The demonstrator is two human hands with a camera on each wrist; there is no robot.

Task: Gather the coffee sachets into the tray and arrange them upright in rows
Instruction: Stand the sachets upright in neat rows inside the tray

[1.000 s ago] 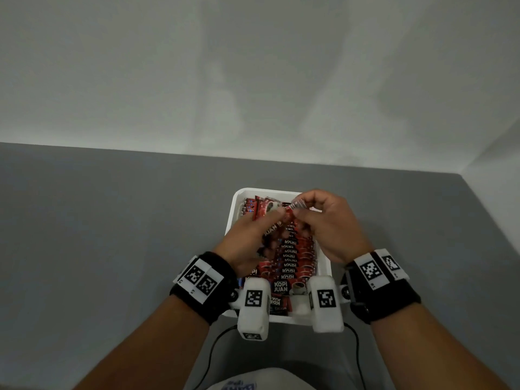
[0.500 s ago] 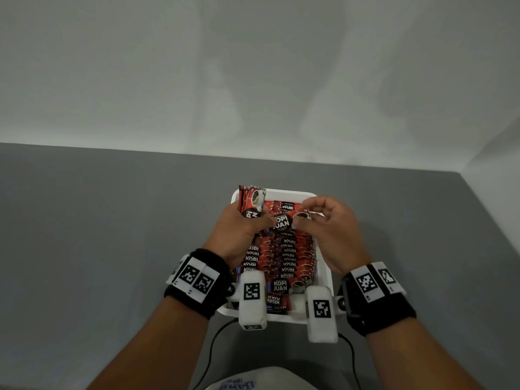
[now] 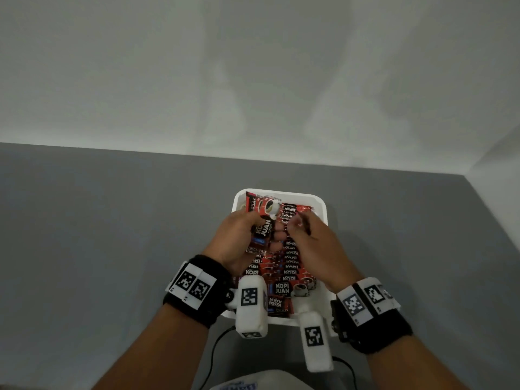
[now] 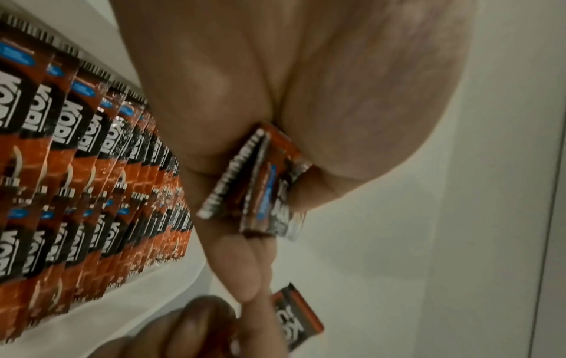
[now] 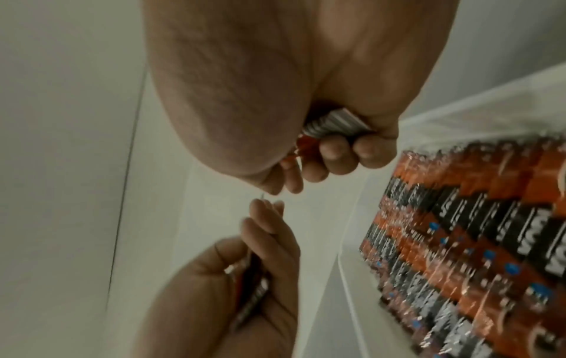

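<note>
A white tray [image 3: 298, 196] sits on the grey table, packed with rows of red-and-black coffee sachets [image 3: 289, 263] standing on edge. My left hand [image 3: 270, 229] hovers over the tray's far left part and grips a small stack of sachets [image 3: 261, 218], seen edge-on in the left wrist view [image 4: 263, 184]. My right hand [image 3: 298, 223] is just to its right, fingers curled round one sachet [image 5: 333, 123]. The rows [image 4: 92, 169] run along the tray beside my left palm. The near end of the tray is partly hidden by my wrist cameras.
The grey table [image 3: 112, 235] spreads to the left and right of the tray. A white wall [image 3: 253, 80] rises behind it and another closes the right side. A black cable [image 3: 213, 350] trails off the near edge below my wrists.
My hands have parted: the left has swung its stack out over the tray's far left corner, and the right has drawn back with one sachet, blurred by motion.
</note>
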